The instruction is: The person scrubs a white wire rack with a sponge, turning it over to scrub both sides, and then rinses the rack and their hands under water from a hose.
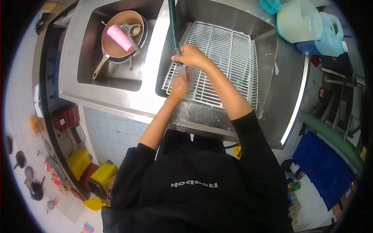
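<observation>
Hose clenched in right hand; left hand beneath, over wire rack, grip unclear.

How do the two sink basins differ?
The left basin holds a pan with a pink cup; the right basin holds a white wire rack. The left hand and the right hand, holding a hose, work over the right basin, not the left basin. Both are steel.

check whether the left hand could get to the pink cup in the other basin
Probably yes: the pink cup lies uncovered on the pan, on the left hand's side, with only the flat divider between them.
</observation>
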A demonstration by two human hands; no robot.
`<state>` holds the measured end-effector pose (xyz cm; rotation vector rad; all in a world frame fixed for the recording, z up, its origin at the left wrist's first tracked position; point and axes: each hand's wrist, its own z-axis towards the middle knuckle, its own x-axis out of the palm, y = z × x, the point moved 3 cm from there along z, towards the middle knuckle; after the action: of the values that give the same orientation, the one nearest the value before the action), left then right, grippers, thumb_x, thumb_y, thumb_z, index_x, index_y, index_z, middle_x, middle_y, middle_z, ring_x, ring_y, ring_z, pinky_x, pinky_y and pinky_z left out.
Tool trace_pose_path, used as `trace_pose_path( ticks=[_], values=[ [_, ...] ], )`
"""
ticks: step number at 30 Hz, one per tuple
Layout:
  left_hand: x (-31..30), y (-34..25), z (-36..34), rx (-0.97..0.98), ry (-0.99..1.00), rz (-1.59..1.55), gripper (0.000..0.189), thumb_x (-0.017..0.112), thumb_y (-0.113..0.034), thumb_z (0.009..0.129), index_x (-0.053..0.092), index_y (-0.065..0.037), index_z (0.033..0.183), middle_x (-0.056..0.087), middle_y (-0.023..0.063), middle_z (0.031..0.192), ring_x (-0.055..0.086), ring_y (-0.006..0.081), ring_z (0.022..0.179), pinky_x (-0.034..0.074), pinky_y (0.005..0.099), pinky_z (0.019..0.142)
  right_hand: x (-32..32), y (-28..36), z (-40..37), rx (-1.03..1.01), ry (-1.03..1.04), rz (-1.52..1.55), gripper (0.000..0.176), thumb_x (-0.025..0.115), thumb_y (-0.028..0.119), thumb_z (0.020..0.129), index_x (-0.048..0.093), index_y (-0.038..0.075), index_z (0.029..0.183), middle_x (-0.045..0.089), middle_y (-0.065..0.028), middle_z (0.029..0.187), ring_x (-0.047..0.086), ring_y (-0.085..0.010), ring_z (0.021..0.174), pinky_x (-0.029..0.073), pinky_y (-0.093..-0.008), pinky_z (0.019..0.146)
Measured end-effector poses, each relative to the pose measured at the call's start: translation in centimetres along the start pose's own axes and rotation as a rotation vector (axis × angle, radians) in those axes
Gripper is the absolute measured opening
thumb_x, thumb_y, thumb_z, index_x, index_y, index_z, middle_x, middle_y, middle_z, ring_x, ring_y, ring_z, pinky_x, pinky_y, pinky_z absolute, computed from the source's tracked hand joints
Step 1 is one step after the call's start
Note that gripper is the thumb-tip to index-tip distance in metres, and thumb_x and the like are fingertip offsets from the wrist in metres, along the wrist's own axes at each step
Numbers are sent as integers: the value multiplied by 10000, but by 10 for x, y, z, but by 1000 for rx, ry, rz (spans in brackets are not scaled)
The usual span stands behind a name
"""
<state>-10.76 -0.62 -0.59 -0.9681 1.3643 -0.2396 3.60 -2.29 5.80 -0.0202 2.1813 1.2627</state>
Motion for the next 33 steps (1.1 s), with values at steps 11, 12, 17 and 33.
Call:
trace_pose_path(
  ticks=[11,12,17,33],
  values=[
    [-28,7,5,-345,39,-348,389,465,-344,923,665,-10,935,673,115,785,661,170,767,492,288,715,-22,-45,-6,-68,-28,-35,338,715,320,713,621,-4,697,635,-110,629,604,-194,575,462,-317,555],
    [-29,10,7,-366,31,-343,392,460,-350,924,667,-19,940,676,117,800,664,178,784,490,292,728,-16,-42,-5,-65,-53,-50,347,717,326,708,620,-6,699,635,-117,636,606,-201,578,464,-321,559],
    [-37,25,14,-303,38,-368,350,474,-290,918,643,5,1001,673,145,858,663,194,806,489,296,742,0,-26,-6,16,-57,-66,474,711,370,682,632,-61,862,633,-250,871,617,-382,862,488,-399,783],
    [-33,-24,101,-235,221,-1183,412,505,-292,923,483,52,1148,594,105,1006,585,186,889,473,309,862,22,-59,-73,211,32,1096,286,636,133,822,538,-81,985,618,-171,906,633,-229,842,536,-308,753]
  ],
)
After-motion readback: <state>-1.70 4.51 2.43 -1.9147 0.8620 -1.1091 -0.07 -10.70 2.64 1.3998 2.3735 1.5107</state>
